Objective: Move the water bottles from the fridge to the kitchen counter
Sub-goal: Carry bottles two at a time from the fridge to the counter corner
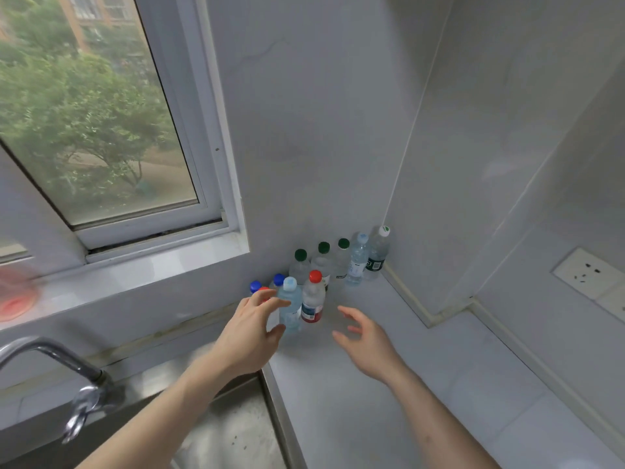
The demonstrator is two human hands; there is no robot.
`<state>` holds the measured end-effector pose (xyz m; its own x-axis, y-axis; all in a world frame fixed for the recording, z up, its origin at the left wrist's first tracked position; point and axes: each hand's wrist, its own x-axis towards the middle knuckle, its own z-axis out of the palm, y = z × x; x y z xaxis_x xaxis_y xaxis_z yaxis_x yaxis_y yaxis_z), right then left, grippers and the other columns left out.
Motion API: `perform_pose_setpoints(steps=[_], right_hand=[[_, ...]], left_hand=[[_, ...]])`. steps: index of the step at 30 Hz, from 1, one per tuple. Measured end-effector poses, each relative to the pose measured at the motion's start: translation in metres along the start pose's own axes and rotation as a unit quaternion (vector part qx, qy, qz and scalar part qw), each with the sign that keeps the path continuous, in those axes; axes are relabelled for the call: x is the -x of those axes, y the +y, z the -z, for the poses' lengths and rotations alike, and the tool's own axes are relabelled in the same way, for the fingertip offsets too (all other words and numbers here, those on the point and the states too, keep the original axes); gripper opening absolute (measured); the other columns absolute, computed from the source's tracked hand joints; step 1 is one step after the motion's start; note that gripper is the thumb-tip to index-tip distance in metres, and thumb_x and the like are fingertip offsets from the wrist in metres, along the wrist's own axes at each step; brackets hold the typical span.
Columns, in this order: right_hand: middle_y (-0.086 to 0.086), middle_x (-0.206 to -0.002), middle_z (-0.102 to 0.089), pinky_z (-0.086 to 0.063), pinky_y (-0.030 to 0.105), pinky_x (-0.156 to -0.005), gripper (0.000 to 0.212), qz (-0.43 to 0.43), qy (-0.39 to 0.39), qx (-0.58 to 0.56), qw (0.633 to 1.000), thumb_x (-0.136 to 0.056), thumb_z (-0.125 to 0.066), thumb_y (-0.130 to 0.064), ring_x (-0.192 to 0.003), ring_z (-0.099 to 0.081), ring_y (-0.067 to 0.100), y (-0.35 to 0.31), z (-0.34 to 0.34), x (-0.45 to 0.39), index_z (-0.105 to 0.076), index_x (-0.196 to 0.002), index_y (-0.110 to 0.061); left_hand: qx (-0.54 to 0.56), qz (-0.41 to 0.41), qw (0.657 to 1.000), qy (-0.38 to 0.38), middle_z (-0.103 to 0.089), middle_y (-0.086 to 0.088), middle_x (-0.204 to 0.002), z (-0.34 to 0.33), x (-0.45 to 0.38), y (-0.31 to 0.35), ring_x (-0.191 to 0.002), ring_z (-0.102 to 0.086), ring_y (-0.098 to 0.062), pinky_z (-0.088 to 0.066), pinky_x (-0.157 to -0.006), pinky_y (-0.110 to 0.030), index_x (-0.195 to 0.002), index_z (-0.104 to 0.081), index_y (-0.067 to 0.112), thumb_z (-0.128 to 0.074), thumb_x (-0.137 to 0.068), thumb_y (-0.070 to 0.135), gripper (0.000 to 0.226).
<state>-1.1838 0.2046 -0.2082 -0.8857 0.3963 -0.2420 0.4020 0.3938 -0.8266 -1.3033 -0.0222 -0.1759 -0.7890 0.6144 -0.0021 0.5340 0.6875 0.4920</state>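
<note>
The upper left of the frame is being filled by a window (98,110). The lower right is being taken up by the tabletop (389,401), with a sink (223,431) and tap (67,377) lower left. Water bottles (338,265) are being kept clustered in the centre corner. The left hand (250,333) and right hand (368,340) are being held open, nothing gripped, flanking the pale-capped bottle (290,308) and red-capped bottle (313,299).

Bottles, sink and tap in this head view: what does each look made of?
The bottles look like clear thin plastic: see-through walls, coloured screw caps, printed labels. The sink looks like brushed stainless steel: dull grey sheen, speckled basin. The tap seems polished metal, probably chromed, with bright highlights. The counter is smooth and pale grey, possibly stone or laminate; the picture cannot settle which.
</note>
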Motion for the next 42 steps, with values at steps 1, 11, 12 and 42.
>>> perform_pose_setpoints(steps=[1, 11, 12, 42], right_hand=[[-0.013, -0.139, -0.058, -0.049, 0.021, -0.09, 0.053, -0.002, 0.005, -0.001, 1.0, -0.097, -0.072, -0.032, -0.128, -0.057, 0.007, 0.002, 0.003, 0.015, -0.054, -0.146, -0.039], [-0.029, -0.15, -0.044, -0.038, 0.032, -0.121, 0.055, 0.007, 0.031, 0.024, 0.999, -0.097, -0.069, -0.043, -0.141, -0.042, -0.001, 0.027, 0.024, 0.14, -0.05, -0.149, -0.042], [-0.031, -0.15, -0.042, -0.037, 0.032, -0.122, 0.055, 0.007, 0.044, 0.021, 0.999, -0.098, -0.068, -0.043, -0.141, -0.041, -0.002, 0.03, 0.029, 0.149, -0.049, -0.15, -0.043], [-0.043, -0.145, -0.045, -0.041, 0.02, -0.112, 0.054, -0.191, 0.454, -0.138, 0.859, -0.097, -0.073, -0.036, -0.135, -0.04, -0.02, 0.199, 0.155, 0.634, -0.051, -0.141, -0.058]], left_hand=[[0.005, -0.008, 1.0, 0.003, -0.036, 0.012, -0.157, 0.001, 0.013, 0.003, -0.14, -0.035, -0.017, -0.037, -0.109, -0.027, -0.142, -0.053, 0.038, -0.062, -0.101, 0.034, 0.043], [0.026, -0.054, 0.993, -0.1, -0.034, 0.01, -0.16, -0.025, 0.084, 0.066, -0.147, -0.031, -0.017, -0.034, -0.12, -0.039, -0.144, -0.051, 0.04, -0.062, -0.099, 0.043, 0.046], [0.026, -0.065, 0.991, -0.111, -0.034, 0.01, -0.16, -0.027, 0.086, 0.077, -0.147, -0.032, -0.016, -0.034, -0.119, -0.04, -0.143, -0.051, 0.04, -0.062, -0.099, 0.043, 0.045], [0.066, -0.467, 0.819, -0.326, -0.035, 0.029, -0.149, -0.217, 0.3, 0.46, -0.139, -0.035, -0.003, -0.019, -0.106, -0.008, -0.14, -0.055, 0.042, -0.065, -0.096, 0.04, 0.045]])
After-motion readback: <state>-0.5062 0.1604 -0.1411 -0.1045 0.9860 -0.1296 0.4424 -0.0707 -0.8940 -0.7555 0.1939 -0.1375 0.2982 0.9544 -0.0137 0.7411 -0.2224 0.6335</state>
